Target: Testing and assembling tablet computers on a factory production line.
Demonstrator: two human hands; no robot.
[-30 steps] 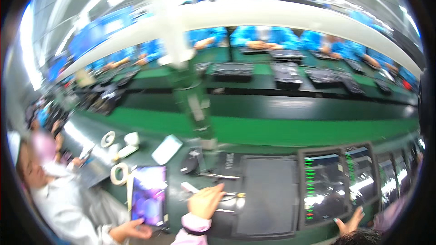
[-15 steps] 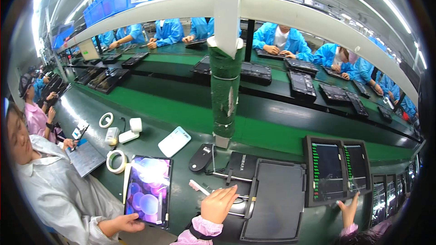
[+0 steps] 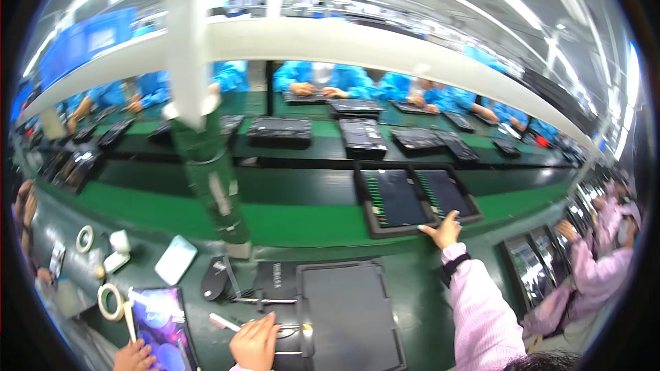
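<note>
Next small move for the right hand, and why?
Probably ease the right hand back off the two-screen tray toward the flat black panel. The hand is spread open at the tray's near edge, not wrapped around it; the tray looks supported from below, and the left hand is beside the panel's metal rods.

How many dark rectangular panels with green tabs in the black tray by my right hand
2 in the black tray: left panel beside right panel, each in its own compartment; any underneath would be hidden.
</note>
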